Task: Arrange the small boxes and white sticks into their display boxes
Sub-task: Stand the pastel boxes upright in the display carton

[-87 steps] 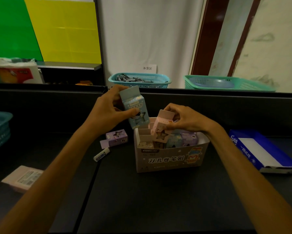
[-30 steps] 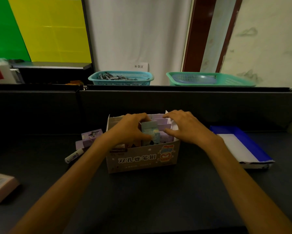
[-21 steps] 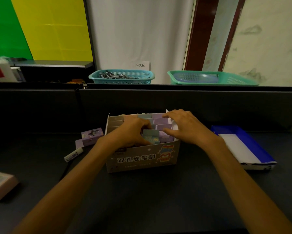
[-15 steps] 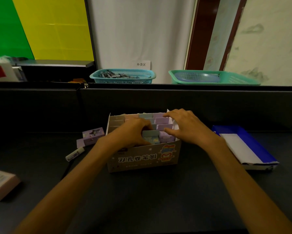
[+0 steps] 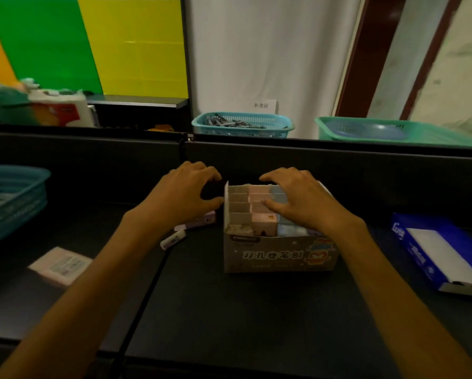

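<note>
A cardboard display box point(image 5: 279, 257) stands on the dark table, packed with rows of small grey, pink and blue boxes point(image 5: 263, 225). My right hand point(image 5: 297, 199) lies over the right-hand rows with fingers spread, touching the box tops. My left hand point(image 5: 183, 196) hovers just outside the display box's left wall, fingers loosely curled, holding nothing. Partly hidden under it, a small purple box point(image 5: 200, 221) lies on the table. A white stick point(image 5: 172, 239) lies a little nearer to me.
A blue tissue box point(image 5: 445, 253) sits at the right. A teal basket point(image 5: 10, 198) stands at the far left, with a flat pink packet point(image 5: 61, 265) in front of it. A dark partition point(image 5: 366, 170) rises behind the display box; two green baskets point(image 5: 243, 127) sit beyond it.
My left hand pushed a blue box down into the display box, let go and moved left, out over the purple box. My right hand stayed on the right-hand rows.
</note>
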Demonstrator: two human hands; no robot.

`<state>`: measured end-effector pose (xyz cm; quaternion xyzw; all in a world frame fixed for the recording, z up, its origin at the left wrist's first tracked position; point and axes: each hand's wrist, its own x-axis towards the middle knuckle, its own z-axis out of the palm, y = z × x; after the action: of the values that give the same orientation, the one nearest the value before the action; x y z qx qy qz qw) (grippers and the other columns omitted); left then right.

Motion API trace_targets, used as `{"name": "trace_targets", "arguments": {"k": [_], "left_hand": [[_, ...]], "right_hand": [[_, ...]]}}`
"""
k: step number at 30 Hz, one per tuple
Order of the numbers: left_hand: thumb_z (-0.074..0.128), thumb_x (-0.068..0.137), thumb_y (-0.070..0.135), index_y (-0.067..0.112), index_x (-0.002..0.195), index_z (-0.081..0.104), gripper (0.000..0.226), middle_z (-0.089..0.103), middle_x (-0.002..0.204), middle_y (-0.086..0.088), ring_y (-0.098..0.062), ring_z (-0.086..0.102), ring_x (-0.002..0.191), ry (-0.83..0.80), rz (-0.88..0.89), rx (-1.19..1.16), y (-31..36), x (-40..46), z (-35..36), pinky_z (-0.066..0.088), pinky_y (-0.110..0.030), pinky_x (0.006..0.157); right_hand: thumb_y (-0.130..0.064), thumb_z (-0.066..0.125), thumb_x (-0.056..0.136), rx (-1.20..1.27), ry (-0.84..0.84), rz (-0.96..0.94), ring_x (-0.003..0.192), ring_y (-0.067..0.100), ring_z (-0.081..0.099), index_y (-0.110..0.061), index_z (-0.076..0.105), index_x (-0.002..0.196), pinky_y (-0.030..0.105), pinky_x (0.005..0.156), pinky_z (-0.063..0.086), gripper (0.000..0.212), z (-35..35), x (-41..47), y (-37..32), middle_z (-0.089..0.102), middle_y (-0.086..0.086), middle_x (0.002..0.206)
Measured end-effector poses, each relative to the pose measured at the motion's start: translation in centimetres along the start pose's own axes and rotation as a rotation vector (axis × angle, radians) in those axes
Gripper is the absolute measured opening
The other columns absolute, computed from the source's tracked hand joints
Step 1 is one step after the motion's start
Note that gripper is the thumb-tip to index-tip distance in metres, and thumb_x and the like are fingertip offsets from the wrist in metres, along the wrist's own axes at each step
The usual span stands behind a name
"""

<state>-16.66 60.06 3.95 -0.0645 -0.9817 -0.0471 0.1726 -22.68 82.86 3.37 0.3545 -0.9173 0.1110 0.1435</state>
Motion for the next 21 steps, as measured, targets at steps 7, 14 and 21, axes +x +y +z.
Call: {"name": "trace_targets", "arguments": {"k": [7,14,21], "left_hand": [[0.06,0.083,0.048,0.03,0.132,0.043,0.055,0.046,0.133,0.002,-0.016,0.043,0.119,-0.089,-0.107,0.029,-7.6,-4.5,-1.1,0.044,-0.035,0.095],[0.06,0.083,0.051,0.033,0.132,0.042,0.056,0.045,0.135,0.004,-0.015,0.043,0.122,-0.169,-0.207,0.006,-14.9,-9.8,-0.8,0.042,-0.034,0.095],[0.061,0.073,0.066,0.035,0.134,0.041,0.071,0.044,0.136,0.005,-0.015,0.045,0.12,-0.388,-0.315,-0.042,-19.7,-13.0,-0.7,0.043,-0.033,0.095]], "right_hand": [[-0.042,0.056,0.091,0.027,0.004,-0.073,0.133,0.014,0.036,-0.027,0.039,0.139,0.033,0.111,0.025,0.053,1.5,3.4,-7.7,0.045,-0.003,0.141],[-0.038,0.055,0.093,0.028,-0.088,-0.089,0.133,0.015,0.036,-0.026,0.037,0.141,0.034,0.109,0.028,0.053,4.8,5.9,-14.5,0.042,-0.001,0.143],[-0.03,0.051,0.096,-0.005,-0.228,0.093,0.133,0.021,0.036,-0.023,0.031,0.146,0.035,0.108,0.029,0.055,8.7,7.7,-17.1,0.038,0.003,0.147]]}}
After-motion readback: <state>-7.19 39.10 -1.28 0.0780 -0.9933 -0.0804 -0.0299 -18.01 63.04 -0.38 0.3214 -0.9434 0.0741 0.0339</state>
